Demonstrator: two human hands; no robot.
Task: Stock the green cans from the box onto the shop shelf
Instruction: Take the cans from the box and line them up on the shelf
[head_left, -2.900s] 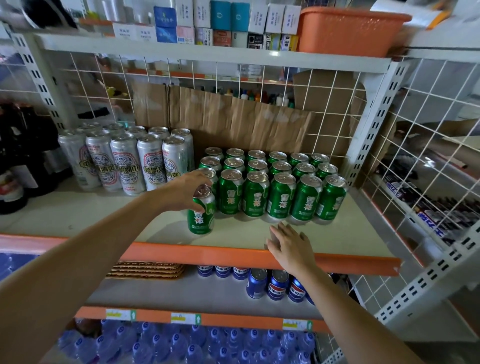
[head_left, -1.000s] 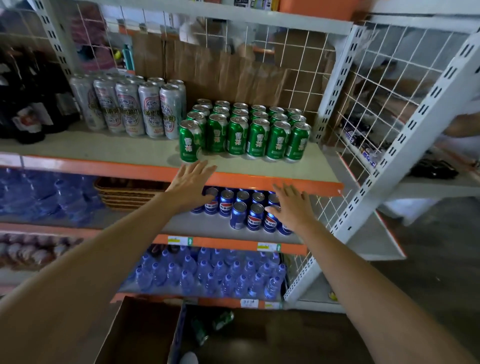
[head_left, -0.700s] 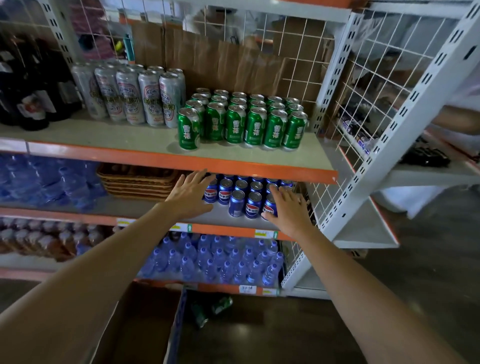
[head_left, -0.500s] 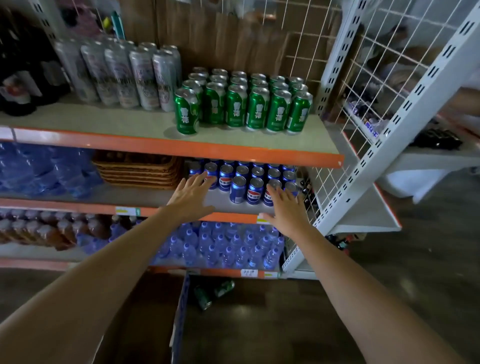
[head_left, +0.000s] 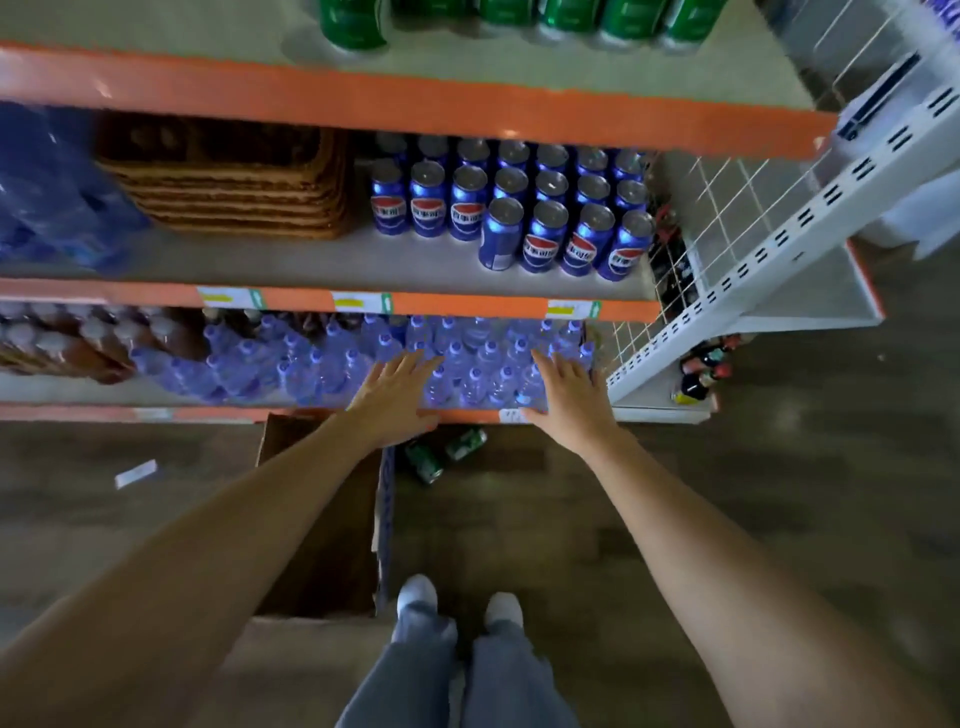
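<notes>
Standing square to the shop shelf (head_left: 415, 111), the person looks straight down its orange-fronted tiers, and the stocking seems to me well along: a row of green cans (head_left: 353, 23) stands upright near the front edge of the top tier, lined up so they face the aisle. The tier beneath carries a stack of wicker baskets (head_left: 228, 182) toward its left and blue Pepsi cans (head_left: 540, 228) ranked at its right end, with water bottles (head_left: 322, 364) packed on the tier below. On the floor against the foot of the unit sits the open cardboard box (head_left: 327, 530), put there, I would guess, so each trip is one short stoop. Both arms stretch down toward it; the left hand (head_left: 395, 400) and the right hand (head_left: 566, 400) are flat with fingers spread, grasping nothing, level with the lowest tier's front edge. Just below them two loose green cans (head_left: 423, 462) lie on their sides in the dim space; whether they rest inside the box or on the floor I cannot tell. They look like the next pick-up, and lying down they can roll, so each wants a full wrap of the fingers.
</notes>
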